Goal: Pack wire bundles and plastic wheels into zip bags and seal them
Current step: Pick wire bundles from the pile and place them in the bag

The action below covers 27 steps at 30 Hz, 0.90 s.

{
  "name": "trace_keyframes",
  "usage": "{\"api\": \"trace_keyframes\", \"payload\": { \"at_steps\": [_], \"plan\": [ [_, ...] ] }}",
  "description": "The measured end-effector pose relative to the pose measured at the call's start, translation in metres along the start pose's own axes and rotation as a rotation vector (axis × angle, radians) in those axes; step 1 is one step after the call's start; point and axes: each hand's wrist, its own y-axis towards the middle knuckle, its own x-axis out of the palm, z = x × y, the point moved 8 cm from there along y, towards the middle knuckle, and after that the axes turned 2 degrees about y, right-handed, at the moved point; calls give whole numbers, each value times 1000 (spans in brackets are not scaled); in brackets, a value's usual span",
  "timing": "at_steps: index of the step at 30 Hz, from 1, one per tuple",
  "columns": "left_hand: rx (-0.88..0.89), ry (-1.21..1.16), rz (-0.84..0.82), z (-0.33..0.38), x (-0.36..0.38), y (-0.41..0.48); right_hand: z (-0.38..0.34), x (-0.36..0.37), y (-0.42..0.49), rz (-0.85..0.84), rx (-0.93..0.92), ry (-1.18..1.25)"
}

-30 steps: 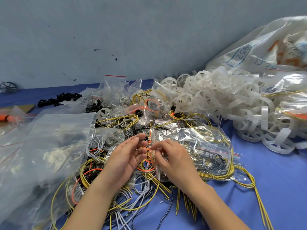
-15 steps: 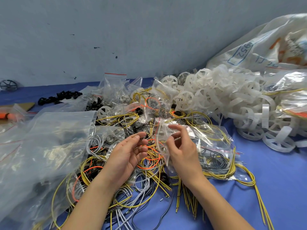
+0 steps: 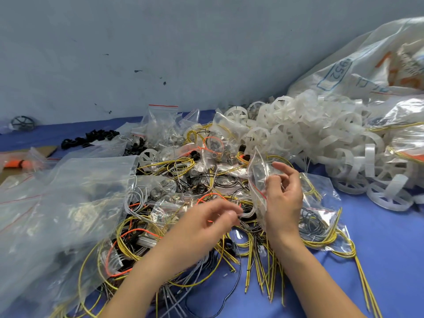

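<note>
A person's right hand pinched a small clear zip bag, left hand blurred, curled over tangled wires, grip unclear, white wheels heaped beyond the right hand, sack behind them marked 952.

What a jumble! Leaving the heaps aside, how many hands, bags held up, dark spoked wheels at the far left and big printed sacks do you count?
Hands: 2, the left hand and the right hand
Zip bag, pinched by the right hand: 1
Dark spoked wheel, far left: 1
Big printed sack: 1
Total: 5
</note>
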Motion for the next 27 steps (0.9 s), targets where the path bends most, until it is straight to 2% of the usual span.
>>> {"api": "trace_keyframes", "payload": {
  "at_steps": [3,5,10,13,16,20,24,26,27],
  "plan": [
    [136,570,-135,10,26,-6,0,1,-1,1,-3,1],
    [144,704,-147,9,27,-11,-1,1,-1,-3,-3,-11],
    [98,787,-216,-1,24,-22,-2,3,-5,-35,5,-88],
    [108,860,-210,0,29,-23,-5,9,-12,-104,-55,-212],
    [80,814,-183,2,29,-20,-8,18,-20,-177,-140,-325],
    [45,827,-196,-1,40,-22,-12,23,-23,-209,-202,-346],
    [62,939,-122,-4,47,-23,-10,22,-20,-207,-182,-318],
    [93,892,-111,-2,45,-21,-8,21,-18,-202,-176,-314],
    [96,794,-100,1,40,-20,-8,21,-18,-202,-173,-315]
  ]
}}
